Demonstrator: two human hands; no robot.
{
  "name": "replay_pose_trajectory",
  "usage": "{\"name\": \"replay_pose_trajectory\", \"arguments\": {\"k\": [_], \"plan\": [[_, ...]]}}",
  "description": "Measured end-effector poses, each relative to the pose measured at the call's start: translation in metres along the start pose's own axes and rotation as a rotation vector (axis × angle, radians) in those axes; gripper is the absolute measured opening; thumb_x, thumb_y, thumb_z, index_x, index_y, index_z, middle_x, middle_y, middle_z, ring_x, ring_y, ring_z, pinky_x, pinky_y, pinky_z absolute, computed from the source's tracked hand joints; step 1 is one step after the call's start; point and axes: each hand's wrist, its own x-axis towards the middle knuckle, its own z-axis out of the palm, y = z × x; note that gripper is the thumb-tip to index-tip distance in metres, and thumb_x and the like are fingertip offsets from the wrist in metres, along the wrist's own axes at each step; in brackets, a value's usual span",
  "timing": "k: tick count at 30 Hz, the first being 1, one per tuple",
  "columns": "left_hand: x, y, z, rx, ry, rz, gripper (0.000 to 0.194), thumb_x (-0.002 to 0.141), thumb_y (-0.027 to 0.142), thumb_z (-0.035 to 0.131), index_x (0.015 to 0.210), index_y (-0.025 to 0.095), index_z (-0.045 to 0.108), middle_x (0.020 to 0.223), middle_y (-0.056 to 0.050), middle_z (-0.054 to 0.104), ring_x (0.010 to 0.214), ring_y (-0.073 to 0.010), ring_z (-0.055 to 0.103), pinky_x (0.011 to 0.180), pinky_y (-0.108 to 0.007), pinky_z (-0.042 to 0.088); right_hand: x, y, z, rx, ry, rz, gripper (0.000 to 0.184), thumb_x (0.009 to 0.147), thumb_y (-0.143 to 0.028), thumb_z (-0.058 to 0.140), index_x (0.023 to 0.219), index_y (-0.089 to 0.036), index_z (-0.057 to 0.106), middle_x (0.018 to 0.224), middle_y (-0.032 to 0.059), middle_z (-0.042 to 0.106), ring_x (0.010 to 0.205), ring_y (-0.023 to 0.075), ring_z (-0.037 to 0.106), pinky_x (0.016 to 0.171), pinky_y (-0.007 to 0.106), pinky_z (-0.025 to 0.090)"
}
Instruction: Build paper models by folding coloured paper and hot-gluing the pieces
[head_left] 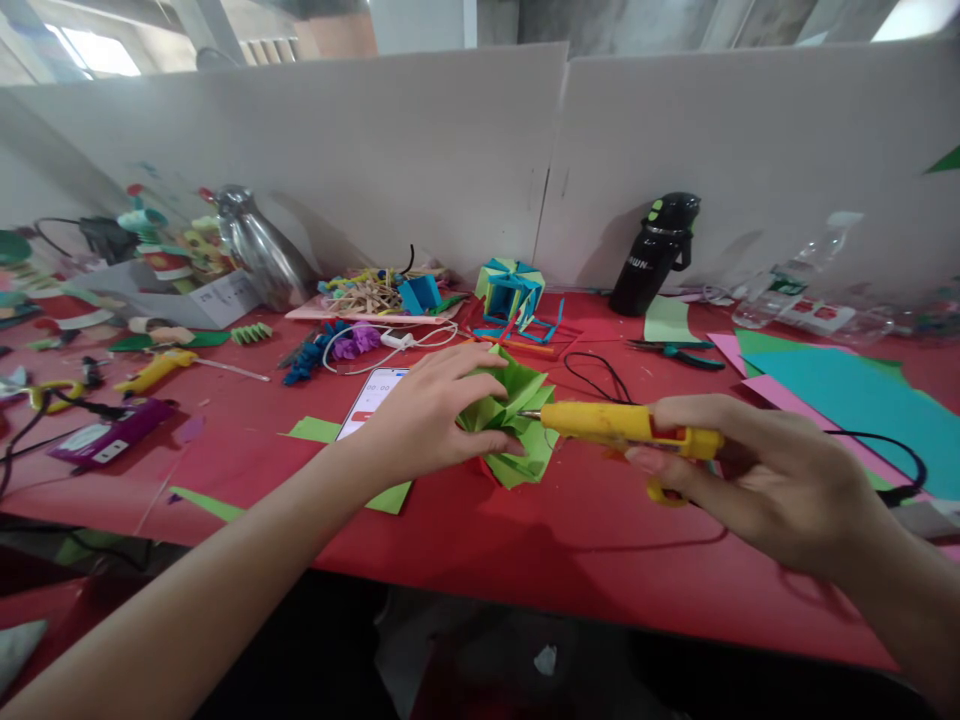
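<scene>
My left hand (457,405) curls its fingers around the left side of a folded green paper piece (529,455), with pleats fanning out. In my right hand (772,480) is a yellow hot glue gun (600,422), gripped by its body and pointing left. Its metal nozzle reaches in among the green folds; whether it touches the paper I cannot tell. Partly hidden behind my left hand, a phone (369,400) with a lit screen lies on the red table (465,560). Green paper strips (391,497) lie beneath my left wrist.
At the back stand a blue and green paper structure (511,290), a black bottle (654,255) and a steel jug (262,250). Pliers (682,354) and coloured paper sheets (847,390) lie right. A purple power strip (112,432) and another glue gun (157,370) lie left.
</scene>
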Motion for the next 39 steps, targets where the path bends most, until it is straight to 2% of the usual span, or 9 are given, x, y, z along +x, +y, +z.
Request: {"name": "replay_pose_trajectory", "arguments": {"k": [17,25,28,32,36,39], "plan": [[-0.001,-0.001,0.0,0.004,0.008,0.023,0.042,0.076,0.051,0.081,0.099,0.018,0.07,0.131,-0.014,0.064,0.127,-0.0324,0.056,0.108,-0.05,0.043,0.002,-0.001,-0.003,-0.041,-0.003,0.075,0.019,0.087,-0.03,0.069,0.106,-0.028,0.064,0.084,0.0005,0.075,0.056,0.0143,0.066,0.052,0.026,0.058],[-0.001,-0.001,0.0,0.009,0.006,0.026,0.042,0.077,0.054,0.079,0.097,0.019,0.069,0.131,-0.014,0.063,0.129,-0.0318,0.055,0.108,-0.049,0.043,0.006,0.003,-0.005,-0.155,0.007,0.045,0.016,0.09,-0.034,0.066,0.103,-0.027,0.061,0.075,-0.0026,0.067,0.052,0.0104,0.061,0.05,0.022,0.049],[-0.001,-0.001,0.0,0.006,0.009,0.023,0.042,0.076,0.054,0.08,0.096,0.019,0.069,0.131,-0.014,0.064,0.128,-0.0319,0.056,0.108,-0.049,0.044,0.007,0.007,-0.007,-0.208,0.023,0.077,0.017,0.09,-0.035,0.066,0.102,-0.027,0.058,0.077,-0.0019,0.065,0.055,0.0115,0.061,0.051,0.023,0.047],[-0.002,0.0,-0.001,-0.005,0.003,0.007,0.042,0.076,0.054,0.08,0.097,0.019,0.069,0.132,-0.014,0.063,0.129,-0.0321,0.055,0.11,-0.05,0.043,0.008,0.034,-0.006,-0.244,0.06,0.282,0.03,0.086,-0.045,0.068,0.103,-0.025,0.052,0.09,0.0028,0.065,0.061,0.0145,0.061,0.054,0.026,0.047],[-0.004,0.003,-0.002,-0.006,-0.003,-0.011,0.039,0.079,0.051,0.078,0.1,0.02,0.068,0.134,-0.013,0.062,0.134,-0.0319,0.052,0.113,-0.051,0.04,0.005,0.083,0.001,-0.223,0.078,0.427,0.06,0.082,-0.046,0.073,0.13,-0.024,0.046,0.091,0.0051,0.063,0.07,0.0196,0.062,0.058,0.03,0.049],[-0.005,0.006,-0.004,0.013,-0.001,-0.022,0.034,0.082,0.049,0.075,0.102,0.021,0.068,0.134,-0.011,0.063,0.134,-0.0316,0.051,0.116,-0.052,0.034,0.002,0.119,0.006,-0.2,0.148,0.422,0.045,0.085,-0.044,0.07,0.12,-0.021,0.056,0.097,0.0086,0.064,0.072,0.0191,0.061,0.059,0.03,0.048]]}}
